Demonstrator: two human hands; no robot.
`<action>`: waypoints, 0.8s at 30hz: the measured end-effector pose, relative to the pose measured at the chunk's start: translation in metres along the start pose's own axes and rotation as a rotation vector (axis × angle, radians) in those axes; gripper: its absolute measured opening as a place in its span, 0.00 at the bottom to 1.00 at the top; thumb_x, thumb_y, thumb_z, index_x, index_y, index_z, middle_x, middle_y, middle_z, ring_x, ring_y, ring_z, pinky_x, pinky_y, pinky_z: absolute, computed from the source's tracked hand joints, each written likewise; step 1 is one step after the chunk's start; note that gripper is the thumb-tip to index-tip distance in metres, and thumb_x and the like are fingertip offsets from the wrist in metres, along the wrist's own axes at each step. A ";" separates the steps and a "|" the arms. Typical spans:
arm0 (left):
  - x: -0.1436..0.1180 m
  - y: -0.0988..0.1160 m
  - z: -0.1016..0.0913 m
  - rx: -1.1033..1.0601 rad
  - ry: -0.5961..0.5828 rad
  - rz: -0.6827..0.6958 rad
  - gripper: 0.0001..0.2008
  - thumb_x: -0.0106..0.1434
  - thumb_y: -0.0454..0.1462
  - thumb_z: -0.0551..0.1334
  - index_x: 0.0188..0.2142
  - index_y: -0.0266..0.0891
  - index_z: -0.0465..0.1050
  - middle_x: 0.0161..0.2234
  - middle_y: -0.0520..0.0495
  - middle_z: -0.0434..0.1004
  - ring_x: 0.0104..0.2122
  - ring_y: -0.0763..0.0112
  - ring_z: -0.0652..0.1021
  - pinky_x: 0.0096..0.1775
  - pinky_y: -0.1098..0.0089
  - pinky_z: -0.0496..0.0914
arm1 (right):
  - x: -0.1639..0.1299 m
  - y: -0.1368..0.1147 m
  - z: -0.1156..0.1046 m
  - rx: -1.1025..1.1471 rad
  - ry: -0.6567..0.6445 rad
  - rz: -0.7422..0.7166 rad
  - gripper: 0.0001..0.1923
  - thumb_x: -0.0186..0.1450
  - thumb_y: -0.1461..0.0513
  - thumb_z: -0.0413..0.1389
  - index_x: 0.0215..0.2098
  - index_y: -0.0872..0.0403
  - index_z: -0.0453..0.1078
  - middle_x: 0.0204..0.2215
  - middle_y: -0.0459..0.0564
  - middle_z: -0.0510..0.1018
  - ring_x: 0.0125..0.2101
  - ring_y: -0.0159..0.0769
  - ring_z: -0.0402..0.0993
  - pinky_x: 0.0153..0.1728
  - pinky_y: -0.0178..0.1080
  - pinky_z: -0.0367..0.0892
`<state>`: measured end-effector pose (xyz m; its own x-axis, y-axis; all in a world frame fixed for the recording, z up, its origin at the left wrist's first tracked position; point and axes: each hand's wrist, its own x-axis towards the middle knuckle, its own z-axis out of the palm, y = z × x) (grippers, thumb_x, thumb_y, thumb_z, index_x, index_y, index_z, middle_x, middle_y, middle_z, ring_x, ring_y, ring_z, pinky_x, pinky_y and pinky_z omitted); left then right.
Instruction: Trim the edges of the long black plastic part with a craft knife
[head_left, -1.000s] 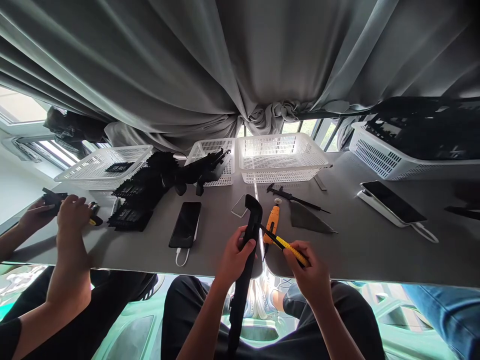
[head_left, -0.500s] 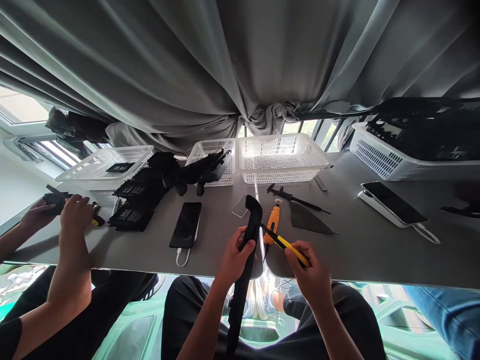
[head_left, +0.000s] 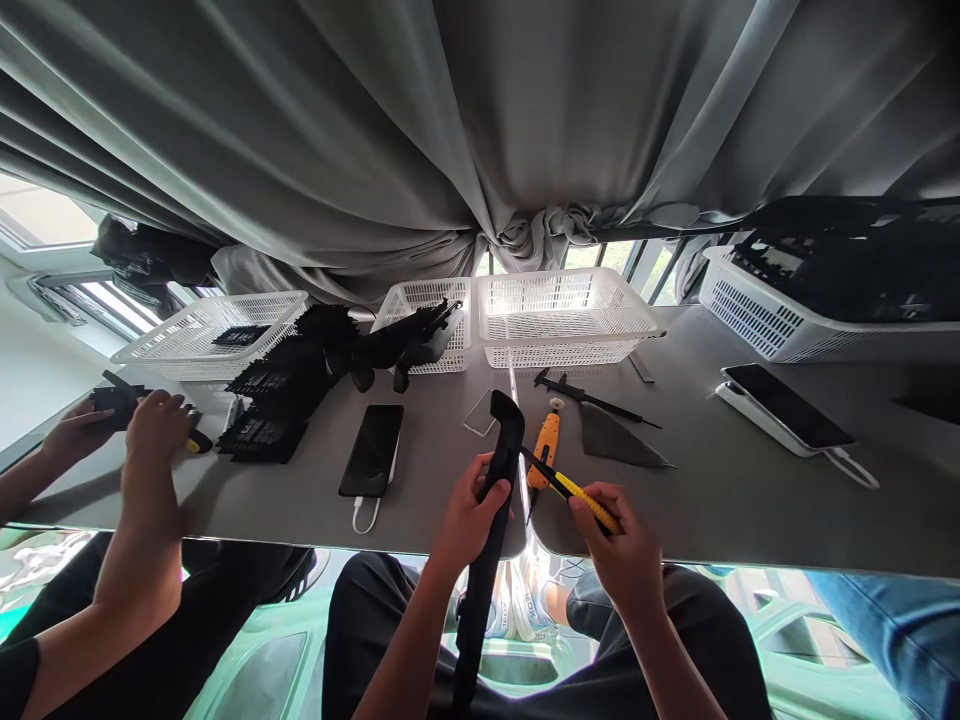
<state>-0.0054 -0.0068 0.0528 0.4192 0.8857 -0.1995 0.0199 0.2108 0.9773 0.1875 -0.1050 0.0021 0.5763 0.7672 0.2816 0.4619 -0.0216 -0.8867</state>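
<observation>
- The left hand (head_left: 469,515) is wrapped around a long black part (head_left: 491,510), held upright at the near table (head_left: 315,490) edge; its lower end drops below the table and fades against the dark trousers, so its full length is hard to make out.
- The right hand (head_left: 619,545) grips a yellow knife (head_left: 574,490), fingers closed on the handle; the dark tip meets the black part just right of the left hand, but the contact point is too small to read.
- An orange tool (head_left: 546,440) lies on the table just behind the knife, partly covered by it.
- A phone (head_left: 371,450) lies left of the black part, its cable at the table edge.
- A co-worker's hands (head_left: 154,430) at far left hold something dark and a bit of yellow; what it is cannot be told.
- Black pieces (head_left: 281,385) are piled before the white baskets (head_left: 559,315).
- Against half a second ago, both of the person's hands and the knife sit as they did; only the co-worker's hands have shifted slightly.
</observation>
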 end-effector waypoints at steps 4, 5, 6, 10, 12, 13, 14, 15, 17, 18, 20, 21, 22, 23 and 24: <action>0.000 0.001 0.000 0.007 -0.001 0.000 0.26 0.65 0.54 0.70 0.53 0.39 0.73 0.27 0.53 0.75 0.23 0.70 0.74 0.24 0.72 0.64 | 0.001 -0.001 0.000 -0.001 0.018 -0.004 0.20 0.70 0.43 0.62 0.40 0.51 0.76 0.34 0.50 0.84 0.30 0.38 0.81 0.30 0.35 0.76; 0.000 0.001 0.000 0.009 -0.002 0.000 0.26 0.65 0.54 0.70 0.53 0.39 0.73 0.27 0.53 0.75 0.23 0.70 0.74 0.24 0.72 0.64 | 0.001 -0.002 0.000 -0.004 0.029 -0.003 0.20 0.70 0.43 0.62 0.39 0.51 0.76 0.33 0.50 0.84 0.30 0.38 0.81 0.30 0.35 0.76; -0.001 0.001 0.000 0.010 -0.002 0.000 0.26 0.65 0.55 0.70 0.53 0.40 0.73 0.27 0.53 0.75 0.23 0.70 0.74 0.24 0.72 0.64 | 0.001 -0.002 0.000 -0.006 0.039 -0.001 0.21 0.70 0.43 0.62 0.39 0.51 0.76 0.32 0.49 0.84 0.30 0.38 0.80 0.30 0.35 0.76; -0.001 0.000 0.000 0.000 -0.005 -0.002 0.27 0.65 0.55 0.70 0.54 0.39 0.73 0.26 0.54 0.74 0.23 0.70 0.74 0.24 0.72 0.64 | 0.001 -0.002 0.000 0.009 0.034 -0.003 0.21 0.70 0.43 0.62 0.39 0.51 0.76 0.33 0.49 0.83 0.30 0.38 0.80 0.31 0.35 0.76; -0.001 0.000 0.000 -0.003 -0.007 0.001 0.27 0.65 0.55 0.70 0.54 0.39 0.73 0.27 0.54 0.74 0.23 0.70 0.75 0.24 0.73 0.65 | 0.001 -0.002 0.000 0.013 0.025 -0.003 0.21 0.70 0.43 0.62 0.40 0.51 0.76 0.33 0.49 0.84 0.31 0.38 0.81 0.31 0.35 0.76; -0.001 -0.001 0.000 -0.003 -0.009 0.003 0.27 0.65 0.54 0.70 0.54 0.39 0.73 0.27 0.54 0.74 0.23 0.70 0.75 0.24 0.72 0.65 | 0.001 -0.002 0.000 0.010 0.028 0.001 0.21 0.70 0.43 0.62 0.40 0.51 0.76 0.33 0.49 0.84 0.31 0.38 0.81 0.30 0.35 0.76; -0.001 -0.001 0.000 -0.001 -0.010 0.005 0.27 0.65 0.54 0.70 0.53 0.39 0.73 0.27 0.54 0.73 0.24 0.69 0.76 0.24 0.72 0.65 | 0.001 -0.002 0.000 0.004 0.040 0.008 0.21 0.70 0.42 0.62 0.40 0.51 0.76 0.33 0.49 0.84 0.30 0.38 0.81 0.30 0.35 0.75; -0.001 -0.001 0.000 0.002 -0.013 0.004 0.26 0.65 0.54 0.70 0.53 0.39 0.73 0.27 0.54 0.73 0.24 0.69 0.76 0.25 0.72 0.66 | 0.000 -0.002 0.000 -0.002 0.050 0.013 0.21 0.70 0.42 0.62 0.40 0.51 0.76 0.33 0.50 0.84 0.30 0.38 0.81 0.30 0.35 0.75; -0.002 0.000 0.000 0.008 -0.017 -0.002 0.26 0.66 0.54 0.70 0.54 0.39 0.74 0.27 0.54 0.74 0.24 0.69 0.76 0.26 0.72 0.67 | 0.000 -0.003 0.001 -0.010 0.072 0.017 0.22 0.70 0.42 0.62 0.40 0.51 0.76 0.33 0.50 0.84 0.30 0.38 0.81 0.30 0.35 0.75; -0.002 0.000 0.000 0.009 -0.018 -0.006 0.26 0.66 0.54 0.70 0.53 0.40 0.74 0.27 0.53 0.74 0.24 0.69 0.76 0.26 0.72 0.67 | 0.000 -0.002 0.001 -0.008 0.077 0.015 0.22 0.70 0.42 0.62 0.40 0.51 0.76 0.33 0.50 0.85 0.30 0.38 0.80 0.31 0.36 0.75; -0.003 0.001 0.000 0.012 -0.022 -0.015 0.26 0.65 0.54 0.70 0.53 0.40 0.74 0.27 0.53 0.75 0.24 0.69 0.76 0.26 0.71 0.67 | 0.000 -0.002 0.001 0.003 0.069 0.006 0.22 0.70 0.42 0.62 0.40 0.51 0.76 0.33 0.51 0.85 0.30 0.38 0.81 0.32 0.36 0.76; -0.003 0.001 0.000 0.017 -0.024 -0.016 0.26 0.65 0.54 0.70 0.53 0.40 0.74 0.27 0.53 0.75 0.23 0.69 0.76 0.26 0.71 0.66 | 0.000 -0.002 0.000 0.006 0.065 0.005 0.22 0.70 0.42 0.62 0.40 0.51 0.76 0.34 0.51 0.85 0.30 0.38 0.81 0.32 0.37 0.76; -0.003 0.002 0.000 0.022 -0.026 -0.015 0.26 0.65 0.54 0.70 0.53 0.40 0.74 0.26 0.53 0.75 0.23 0.69 0.75 0.26 0.71 0.66 | 0.001 -0.001 0.000 0.006 0.061 0.007 0.22 0.70 0.42 0.62 0.40 0.51 0.76 0.34 0.51 0.85 0.31 0.39 0.81 0.32 0.37 0.76; -0.003 0.002 0.000 0.028 -0.030 -0.013 0.25 0.66 0.54 0.70 0.53 0.40 0.74 0.26 0.53 0.75 0.23 0.69 0.75 0.26 0.71 0.66 | 0.001 -0.001 0.000 0.003 0.054 0.012 0.22 0.70 0.41 0.62 0.40 0.51 0.76 0.34 0.51 0.85 0.31 0.39 0.81 0.31 0.36 0.76; -0.003 0.002 0.000 0.032 -0.035 -0.011 0.25 0.66 0.54 0.70 0.53 0.40 0.74 0.26 0.53 0.75 0.23 0.69 0.75 0.26 0.71 0.67 | 0.002 -0.001 0.000 -0.001 0.055 0.020 0.22 0.70 0.41 0.62 0.40 0.51 0.76 0.34 0.51 0.85 0.31 0.39 0.82 0.31 0.36 0.76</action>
<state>-0.0067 -0.0092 0.0551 0.4500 0.8684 -0.2083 0.0536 0.2065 0.9770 0.1884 -0.1040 0.0031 0.6216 0.7301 0.2837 0.4507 -0.0371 -0.8919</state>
